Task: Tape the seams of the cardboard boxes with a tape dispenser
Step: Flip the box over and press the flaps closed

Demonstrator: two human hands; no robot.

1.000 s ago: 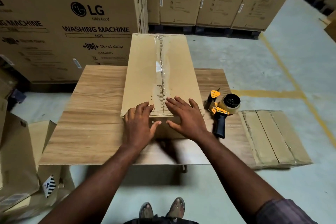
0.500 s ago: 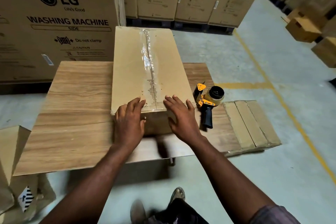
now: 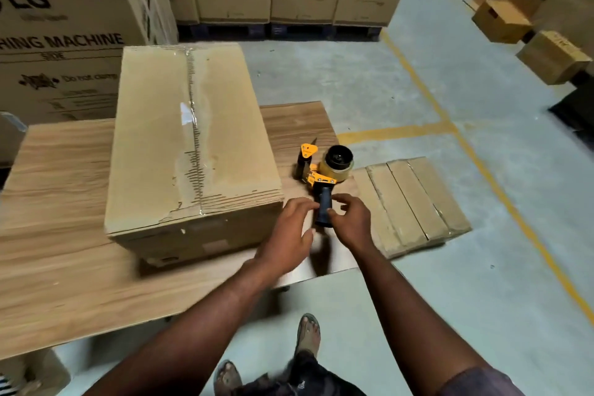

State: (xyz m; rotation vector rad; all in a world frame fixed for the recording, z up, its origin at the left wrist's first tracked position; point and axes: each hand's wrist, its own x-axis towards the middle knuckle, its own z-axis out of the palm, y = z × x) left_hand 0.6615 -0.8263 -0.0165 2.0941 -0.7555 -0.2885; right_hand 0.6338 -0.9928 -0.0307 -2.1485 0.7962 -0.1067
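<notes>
Both hands have left the near edge of the box [image 3: 193,145], where they were pressing beside the taped seam, and have gone to the right, to the tape dispenser [image 3: 321,177]. It lies on its side on the wooden table [image 3: 64,267], just beside the right wall of the box, with its dark handle [image 3: 324,207] pointing toward the person.

Now the right hand [image 3: 352,222] is at the handle with curled fingers on its right side, half closed around it, but I cannot tell if the grip is already firm. On the other side of the handle, the left hand [image 3: 291,231] has its fingers loosely spread and holds nothing.

Clear tape already covers the top seam of the box from the far end to the near edge. A flat pile of folded cardboard [image 3: 414,202] lies at the right end of the table.

I think the risk is in the pick-up. Because the fingers close while the picture is blurred by motion, the handle may be caught only partly, and the dispenser could roll on its round tape roll [image 3: 337,161] or slide toward the table edge. Its cutting blade at the front could also scratch the left hand, which is very near
</notes>
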